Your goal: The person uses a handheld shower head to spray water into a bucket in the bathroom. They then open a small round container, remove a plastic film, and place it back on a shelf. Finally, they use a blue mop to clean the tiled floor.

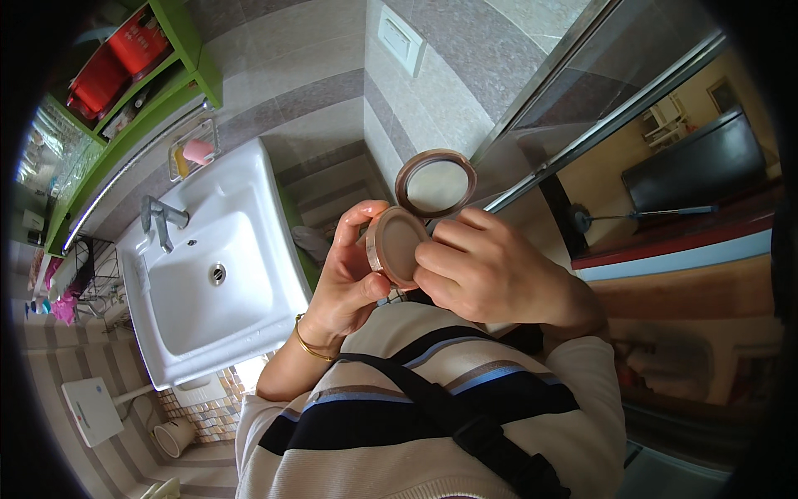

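Observation:
My left hand [349, 274] holds the base of a round powder compact [399, 243] with a copper-coloured rim, thumb on the near edge and fingers around the far side. The compact's lid [436, 184] stands raised beyond the base, with a round mirror inside. My right hand [480, 268] is closed, knuckles up, over the right side of the compact. Whether those fingers pinch something is hidden. A gold bangle [308, 342] circles my left wrist. Both hands are in front of my striped sweater.
A white washbasin [212, 274] with a grey faucet [163, 219] is at my left. Behind it, a wire soap rack [194, 148] holds a pink item. Red basins [118, 68] sit on a green shelf [181, 37]. A metal-framed glass door [561, 137] stands at the right.

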{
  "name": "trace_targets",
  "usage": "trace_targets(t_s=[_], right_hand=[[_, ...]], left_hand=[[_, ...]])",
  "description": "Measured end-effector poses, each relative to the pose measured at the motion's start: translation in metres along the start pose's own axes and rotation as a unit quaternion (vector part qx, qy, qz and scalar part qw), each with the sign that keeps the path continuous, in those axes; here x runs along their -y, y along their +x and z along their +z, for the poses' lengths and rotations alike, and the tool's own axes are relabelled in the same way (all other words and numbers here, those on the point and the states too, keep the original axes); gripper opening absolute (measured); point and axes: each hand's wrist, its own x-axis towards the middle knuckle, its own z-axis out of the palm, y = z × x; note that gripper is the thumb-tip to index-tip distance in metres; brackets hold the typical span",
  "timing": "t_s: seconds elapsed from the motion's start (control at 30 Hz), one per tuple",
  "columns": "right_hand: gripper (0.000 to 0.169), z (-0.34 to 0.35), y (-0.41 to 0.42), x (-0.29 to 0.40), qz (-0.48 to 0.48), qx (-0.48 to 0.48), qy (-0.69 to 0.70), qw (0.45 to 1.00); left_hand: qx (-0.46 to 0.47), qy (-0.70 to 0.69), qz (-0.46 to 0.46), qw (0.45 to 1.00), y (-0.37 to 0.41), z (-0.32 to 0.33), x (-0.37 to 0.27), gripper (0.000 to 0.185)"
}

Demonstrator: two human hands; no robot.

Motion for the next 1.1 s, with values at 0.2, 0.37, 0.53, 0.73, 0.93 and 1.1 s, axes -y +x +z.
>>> trace_targets(t_s=[0.2, 0.37, 0.53, 0.73, 0.93, 1.1], right_hand=[[0.015, 0.002, 0.001, -0.012, -0.034, -0.059, 0.048, 0.997], [0.018, -0.003, 0.000, -0.015, -0.036, -0.048, 0.065, 0.996], [0.016, -0.015, -0.002, -0.024, -0.032, -0.101, 0.104, 0.989], [0.012, -0.019, -0.003, -0.027, 0.008, -0.188, 0.227, 0.955], [0.008, -0.015, -0.024, -0.018, 0.085, -0.316, 0.359, 0.874], [0.011, 0.003, -0.038, -0.011, 0.133, -0.379, 0.442, 0.802]], left_hand=[[-0.010, -0.043, -0.021, 0.999, 0.001, 0.006, 0.001, 0.078], [-0.008, -0.051, -0.018, 0.999, 0.003, 0.006, 0.005, 0.075], [0.000, -0.082, -0.019, 0.996, 0.000, 0.000, 0.016, 0.078], [0.106, -0.287, -0.036, 0.951, 0.002, -0.003, 0.023, 0.070], [0.148, -0.348, -0.016, 0.926, 0.006, -0.006, 0.026, 0.071], [0.162, -0.380, -0.021, 0.911, 0.004, -0.005, 0.027, 0.072]])
